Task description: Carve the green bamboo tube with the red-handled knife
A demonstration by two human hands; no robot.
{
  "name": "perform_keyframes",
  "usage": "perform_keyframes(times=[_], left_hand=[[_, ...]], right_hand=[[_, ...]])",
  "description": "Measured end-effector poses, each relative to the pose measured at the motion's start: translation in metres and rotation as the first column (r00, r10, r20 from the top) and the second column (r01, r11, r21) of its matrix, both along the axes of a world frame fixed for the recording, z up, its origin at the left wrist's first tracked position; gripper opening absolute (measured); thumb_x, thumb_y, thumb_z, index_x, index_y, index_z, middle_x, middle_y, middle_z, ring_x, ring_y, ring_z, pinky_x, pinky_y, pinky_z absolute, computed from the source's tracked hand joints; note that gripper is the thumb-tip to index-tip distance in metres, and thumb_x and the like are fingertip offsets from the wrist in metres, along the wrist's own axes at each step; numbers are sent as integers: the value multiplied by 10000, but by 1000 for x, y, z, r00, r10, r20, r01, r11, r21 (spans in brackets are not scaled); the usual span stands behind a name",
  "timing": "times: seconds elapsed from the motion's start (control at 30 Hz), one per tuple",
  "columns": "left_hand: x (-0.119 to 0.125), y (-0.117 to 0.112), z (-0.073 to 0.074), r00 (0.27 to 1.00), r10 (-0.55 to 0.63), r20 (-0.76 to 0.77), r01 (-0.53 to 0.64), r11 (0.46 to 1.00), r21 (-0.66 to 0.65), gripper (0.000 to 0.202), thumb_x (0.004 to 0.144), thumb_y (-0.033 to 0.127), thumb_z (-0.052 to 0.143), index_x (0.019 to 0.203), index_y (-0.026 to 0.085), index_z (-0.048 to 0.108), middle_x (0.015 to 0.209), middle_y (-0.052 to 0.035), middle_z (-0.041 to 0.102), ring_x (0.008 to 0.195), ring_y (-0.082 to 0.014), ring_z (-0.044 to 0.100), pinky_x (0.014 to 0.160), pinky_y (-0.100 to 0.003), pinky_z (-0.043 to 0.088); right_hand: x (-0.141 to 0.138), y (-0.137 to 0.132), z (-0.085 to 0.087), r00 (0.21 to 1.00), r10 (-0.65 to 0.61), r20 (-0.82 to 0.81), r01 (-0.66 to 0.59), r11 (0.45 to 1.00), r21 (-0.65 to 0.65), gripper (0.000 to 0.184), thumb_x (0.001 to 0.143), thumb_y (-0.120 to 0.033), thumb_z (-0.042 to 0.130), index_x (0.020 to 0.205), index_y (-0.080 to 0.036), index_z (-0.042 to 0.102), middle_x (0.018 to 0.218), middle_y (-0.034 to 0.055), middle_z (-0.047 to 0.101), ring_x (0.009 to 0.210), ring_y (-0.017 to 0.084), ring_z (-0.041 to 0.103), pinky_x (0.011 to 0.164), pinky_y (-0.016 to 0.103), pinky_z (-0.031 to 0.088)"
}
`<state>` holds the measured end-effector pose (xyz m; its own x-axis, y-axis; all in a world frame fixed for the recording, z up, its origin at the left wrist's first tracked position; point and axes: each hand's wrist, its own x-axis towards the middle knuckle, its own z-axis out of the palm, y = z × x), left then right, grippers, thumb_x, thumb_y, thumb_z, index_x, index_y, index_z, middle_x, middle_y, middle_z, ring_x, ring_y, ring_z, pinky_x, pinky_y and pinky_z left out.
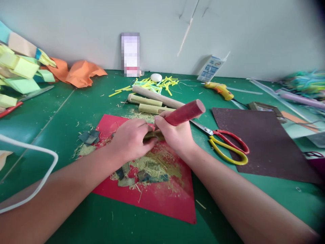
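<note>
Two bare hands at work over one green worktop [86,225], as seen from where I stand:

Left hand [132,137]: fingers and thumb closed around a short tan-green piece [152,135], low over the middle of the red sheet.
Right hand [179,137]: wrapped around a thick red handle [186,112], its blunt end tilted up and to the right; the lower end is hidden by the hand.
Red sheet [175,206]: set askew under both hands, strewn with pale shavings [152,162] and dark green chips [123,171].
Two pale tubes [146,100] and one longer greyish rod [158,95]: lying just beyond the hands.
Scissors [208,131], one pair, one handle loop red and one yellow: right of the right hand, partly on a dark brown sheet [256,135].
Yellow and pale-green strips [167,88]: loose heap behind the rod, beside one white egg-shaped object [155,77].
Yellow glue gun [218,90]: farther back, on the right.
Orange paper [82,73]: crumpled, rear left.
</note>
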<state>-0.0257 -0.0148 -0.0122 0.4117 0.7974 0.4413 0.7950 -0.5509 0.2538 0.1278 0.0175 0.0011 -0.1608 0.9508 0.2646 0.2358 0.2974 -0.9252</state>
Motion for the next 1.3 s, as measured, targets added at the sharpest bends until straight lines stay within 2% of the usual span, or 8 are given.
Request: perform_keyframes(times=[0.23, 0.4, 0.53, 0.8, 0.93, 1.1, 1.13, 1.3], left_hand=[[0, 1, 1, 1000, 13, -22, -14, 999, -47, 206, 822, 300, 625, 897, 124, 703, 821, -108, 679, 832, -261, 641, 742, -396, 509], [1, 1, 3, 998, 49, -45, -53, 995, -80, 236, 791, 329, 672, 907, 129, 720, 874, -116, 694, 852, -274, 649, 747, -404, 520], [-1, 2, 5, 997, 71, -44, -75, 993, -88, 262, 789, 382, 691, 923, 160, 732, 904, -101, 702, 884, -271, 650, 774, -401, 529], [-6, 0, 3, 986, 73, -148, -86, 993, -80, 293, 787, 387, 706, 940, 138, 728, 922, -109, 694, 939, -291, 629, 824, -435, 531], [-2, 0, 4, 994, 58, -96, -68, 993, -98, 250, 784, 371, 718, 904, 151, 727, 913, -97, 696, 947, -272, 632, 834, -412, 532], [-1, 2, 5, 994, 76, -77, -87, 985, -148, 267, 787, 352, 708, 980, 168, 731, 914, -91, 686, 944, -269, 628, 809, -404, 534], [-1, 3, 5, 993, 81, -89, -94, 984, -152, 264, 786, 352, 705, 977, 172, 734, 905, -91, 679, 933, -270, 626, 789, -402, 534], [-3, 6, 3, 990, 73, -121, -85, 992, -95, 212, 772, 321, 705, 892, 148, 732, 848, -86, 650, 886, -258, 602, 750, -379, 518]], right_hand=[[0, 4, -4, 996, 73, 58, -72, 997, -16, 239, 785, -229, 547, 566, -193, 458, 579, -37, 474, 564, 92, 428, 538, 256, 374], [-4, 10, -4, 992, 51, 114, -45, 998, -53, 236, 732, -216, 557, 544, -204, 415, 553, -32, 457, 546, 97, 408, 511, 263, 357], [-8, 14, 0, 983, 36, 178, -19, 995, -93, 202, 708, -202, 556, 536, -200, 449, 543, -14, 470, 540, 103, 415, 503, 273, 353], [-11, 15, -4, 982, 26, 185, -13, 997, -72, 245, 700, -193, 558, 499, -210, 418, 537, 1, 473, 544, 113, 409, 500, 285, 354], [-12, 12, -3, 986, 25, 162, -15, 998, -64, 279, 683, -185, 556, 488, -215, 359, 520, -16, 414, 546, 101, 365, 501, 274, 338], [-8, 10, 6, 997, 68, 42, -59, 979, -196, 220, 637, -161, 538, 483, -212, 389, 478, -48, 382, 491, 82, 339, 445, 252, 285], [-7, 10, 7, 996, 88, 7, -85, 978, -188, 224, 639, -154, 518, 471, -212, 382, 459, -50, 374, 474, 79, 333, 436, 250, 275], [-6, 9, 6, 999, 11, -42, -15, 996, -89, 239, 688, -149, 511, 484, -207, 400, 468, -50, 403, 482, 83, 375, 454, 244, 303]])
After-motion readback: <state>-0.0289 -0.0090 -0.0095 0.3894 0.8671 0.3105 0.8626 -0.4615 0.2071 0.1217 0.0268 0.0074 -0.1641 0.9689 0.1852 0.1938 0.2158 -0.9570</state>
